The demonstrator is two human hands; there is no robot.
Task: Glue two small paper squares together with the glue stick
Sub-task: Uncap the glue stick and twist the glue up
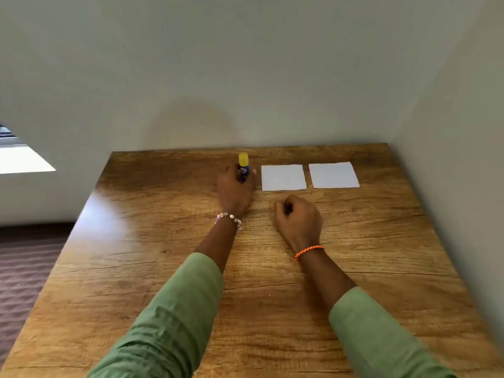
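While the left hand (236, 190) curls round the glue stick (243, 167) near the far edge of the wooden table (354, 268), thumb on one side & fingers wrapped on the other, the stick stands about upright w/ its yellow cap (243, 159) poking out above the hand and its blue body partly hidden by the fingers. Whether its base touches the tabletop can't be told, hand blocks it. Just right of the stick lie two white paper squares, flat on the table, side by side w/ a narrow strip of wood showing btwn them: left square (283, 177) close beside the left hand's fingertips, right square (334, 175) farther right, toward the table's right edge. They're apart, not overlapping. The right hand (298, 218) sits nearer than the squares, just near of the left square, fingers curled into a loose fist & holding nothing; it looks to rest on the wood. A pale beaded bracelet (229, 218) circles the left wrist, an orange braided band (308, 251) the right. Both forearms wear green sleeves (174, 309) pushed partway up. Grey-green walls (245, 64) meet the table at its far & right sides; patterned floor (24, 268) shows at left.
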